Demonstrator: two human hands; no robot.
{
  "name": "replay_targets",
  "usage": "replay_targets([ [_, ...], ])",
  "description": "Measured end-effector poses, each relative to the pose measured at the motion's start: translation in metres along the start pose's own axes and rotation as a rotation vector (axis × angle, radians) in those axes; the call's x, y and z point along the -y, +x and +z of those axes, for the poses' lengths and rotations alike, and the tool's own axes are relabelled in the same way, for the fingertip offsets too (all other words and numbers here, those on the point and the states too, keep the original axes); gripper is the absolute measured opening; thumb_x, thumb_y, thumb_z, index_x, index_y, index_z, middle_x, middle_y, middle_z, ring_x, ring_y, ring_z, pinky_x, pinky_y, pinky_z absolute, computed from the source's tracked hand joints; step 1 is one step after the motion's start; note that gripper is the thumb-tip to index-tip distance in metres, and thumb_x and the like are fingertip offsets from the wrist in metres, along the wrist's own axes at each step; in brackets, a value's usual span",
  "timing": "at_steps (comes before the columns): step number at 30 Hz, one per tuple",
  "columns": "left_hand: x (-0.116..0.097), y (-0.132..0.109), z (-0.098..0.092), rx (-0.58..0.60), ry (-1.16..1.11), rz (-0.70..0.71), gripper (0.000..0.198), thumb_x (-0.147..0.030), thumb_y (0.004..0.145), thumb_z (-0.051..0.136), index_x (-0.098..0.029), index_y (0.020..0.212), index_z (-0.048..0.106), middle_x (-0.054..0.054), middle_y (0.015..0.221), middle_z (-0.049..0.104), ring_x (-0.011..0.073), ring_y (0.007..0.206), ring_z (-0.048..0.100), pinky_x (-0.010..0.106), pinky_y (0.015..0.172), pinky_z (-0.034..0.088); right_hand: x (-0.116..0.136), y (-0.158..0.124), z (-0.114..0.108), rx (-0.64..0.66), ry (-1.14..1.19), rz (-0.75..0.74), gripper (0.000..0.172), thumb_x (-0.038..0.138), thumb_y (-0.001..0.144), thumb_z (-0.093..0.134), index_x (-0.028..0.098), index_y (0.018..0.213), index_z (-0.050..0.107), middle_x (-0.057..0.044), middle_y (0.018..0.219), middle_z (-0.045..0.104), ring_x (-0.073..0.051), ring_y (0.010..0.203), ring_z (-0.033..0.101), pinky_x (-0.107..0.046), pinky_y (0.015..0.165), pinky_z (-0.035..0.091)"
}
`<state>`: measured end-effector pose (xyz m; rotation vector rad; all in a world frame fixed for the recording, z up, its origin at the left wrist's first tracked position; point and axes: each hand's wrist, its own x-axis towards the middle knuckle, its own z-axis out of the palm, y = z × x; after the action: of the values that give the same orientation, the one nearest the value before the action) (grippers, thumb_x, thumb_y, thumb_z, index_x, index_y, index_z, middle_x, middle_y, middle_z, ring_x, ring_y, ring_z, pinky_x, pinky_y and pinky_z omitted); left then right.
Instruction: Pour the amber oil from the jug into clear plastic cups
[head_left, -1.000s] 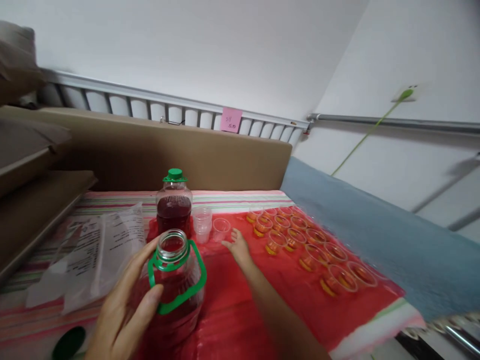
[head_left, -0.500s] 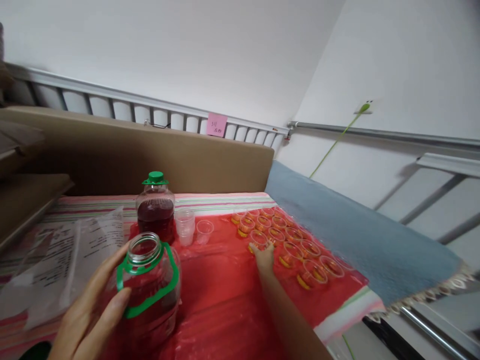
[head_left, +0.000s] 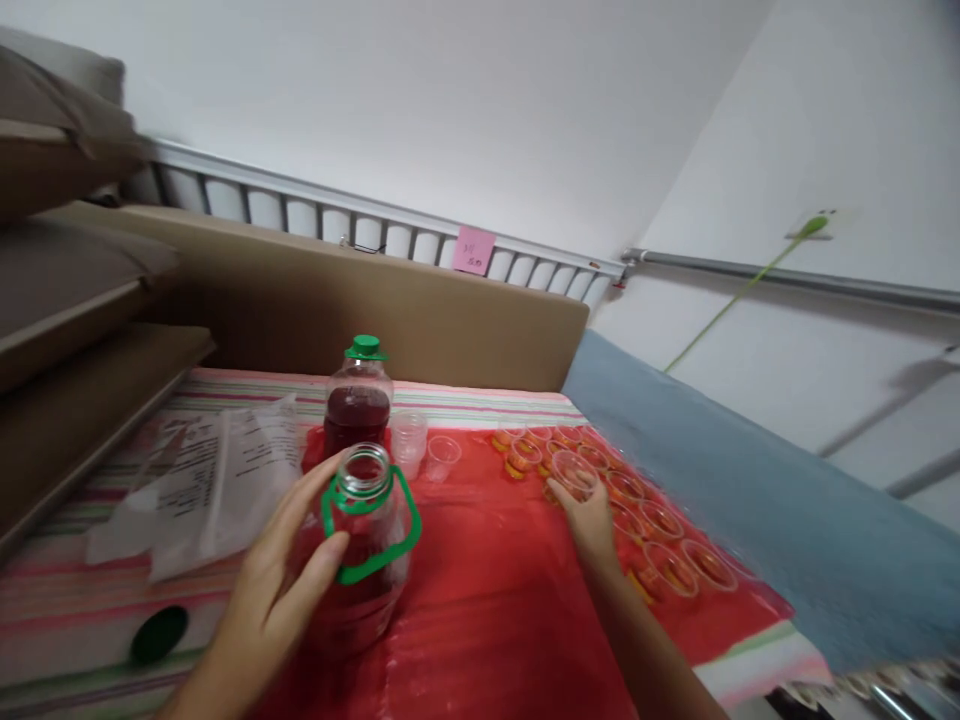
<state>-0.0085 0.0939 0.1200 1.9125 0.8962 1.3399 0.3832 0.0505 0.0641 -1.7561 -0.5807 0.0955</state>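
My left hand (head_left: 281, 590) is wrapped round the near side of a clear plastic jug (head_left: 375, 600) with an uncapped mouth and a green carry handle. Red shows through its wall, so I cannot tell how much it holds. In my right hand (head_left: 590, 525) a clear plastic cup (head_left: 574, 472) is pinched, at the left side of several similar cups (head_left: 671, 570) set out in rows, with yellow-orange at their bottoms. A second jug (head_left: 358, 405) with a green cap and dark red liquid stands behind. Beside it are a stack of cups (head_left: 409, 440) and one single cup (head_left: 443, 457).
Red plastic sheet (head_left: 480, 590) covers part of a striped cloth (head_left: 82, 625). A dark green cap (head_left: 159, 634) and a printed clear bag (head_left: 202, 480) lie to the left. A brown board (head_left: 465, 330) rises behind, with blue fabric (head_left: 720, 480) at the right.
The view has swung left, so things sit further right, and the dark cap shows fully. My right hand now has the cup up off its place among the rows. My left hand stays on the jug.
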Motion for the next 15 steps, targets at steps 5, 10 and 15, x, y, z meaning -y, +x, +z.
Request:
replay_targets([
  [5,-0.01,0.003,-0.003,0.047,-0.053,0.031,0.048,-0.038,0.092,0.049,-0.028,0.139,0.045,0.005,0.146,0.049,0.0248,0.136,0.042,0.045,0.116,0.03,0.097,-0.045,-0.002,0.367,0.114,-0.156,0.073,0.048,0.058,0.077,0.018,0.119,0.047,-0.019,0.13,0.06,-0.033,0.119,0.06,-0.048,0.101,0.047],
  [10,-0.015,0.003,-0.008,0.085,-0.086,0.055,0.049,-0.037,0.091,0.05,-0.024,0.139,0.045,0.01,0.146,0.049,0.0265,0.136,0.042,0.048,0.114,0.031,0.167,-0.085,0.009,0.599,0.045,-0.373,0.068,0.041,0.063,0.077,0.02,0.122,0.05,-0.018,0.125,0.065,-0.032,0.116,0.062,-0.051,0.098,0.049],
  [15,-0.012,0.004,-0.009,0.085,-0.105,0.071,0.05,-0.038,0.09,0.052,-0.025,0.138,0.046,0.011,0.145,0.05,0.0274,0.135,0.043,0.05,0.114,0.033,0.213,-0.109,0.017,0.662,-0.102,-0.608,0.056,0.036,0.067,0.075,0.021,0.118,0.057,-0.013,0.121,0.068,-0.031,0.115,0.063,-0.051,0.099,0.048],
])
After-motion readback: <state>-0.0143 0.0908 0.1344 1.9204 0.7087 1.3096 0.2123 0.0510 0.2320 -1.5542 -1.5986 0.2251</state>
